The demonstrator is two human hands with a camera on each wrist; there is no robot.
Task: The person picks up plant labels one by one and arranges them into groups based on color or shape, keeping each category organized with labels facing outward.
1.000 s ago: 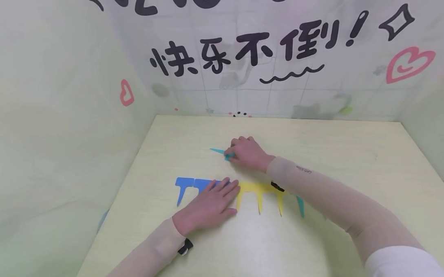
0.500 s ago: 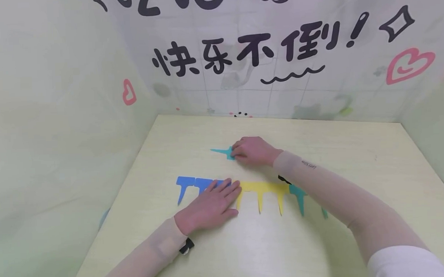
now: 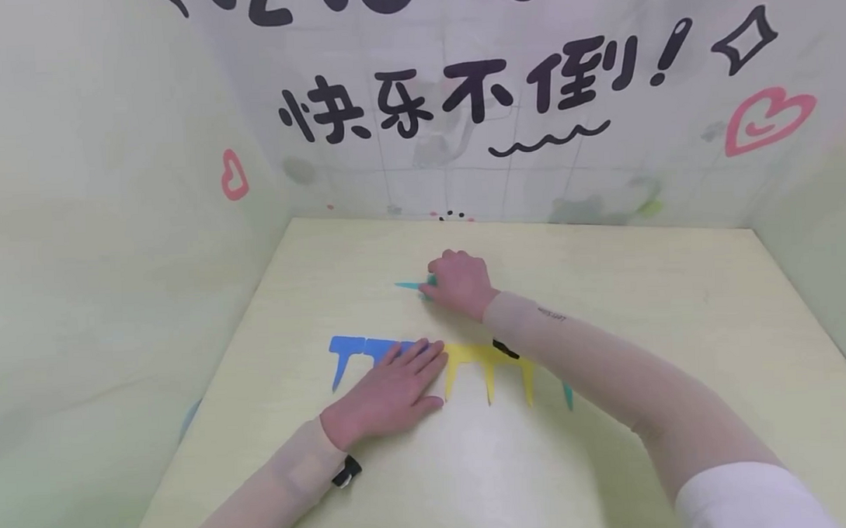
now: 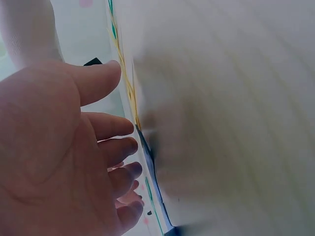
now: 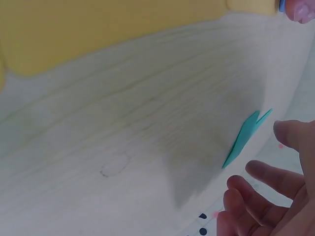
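Flat T-shaped plant labels lie in a row on the table: blue labels (image 3: 347,344) on the left, yellow labels (image 3: 468,354) in the middle, a teal label (image 3: 568,396) partly under the right forearm. My left hand (image 3: 389,397) rests over the blue labels, fingers straight and palm down. Beyond the row lies a single teal label (image 3: 406,285), its stem pointing left. My right hand (image 3: 459,284) hovers over the head of that label. In the right wrist view, thumb and fingers are spread apart with a gap to the teal label (image 5: 242,140).
The pale wooden table (image 3: 472,480) meets a back wall covering (image 3: 364,180) printed with large black characters and pink hearts. Similar covering hangs at the left and right sides. A faint mark (image 5: 115,164) shows on the tabletop.
My right hand drew back rightward from the single teal label, then returned left over its head. The label stays about where it was. My left hand keeps its place on the blue labels.
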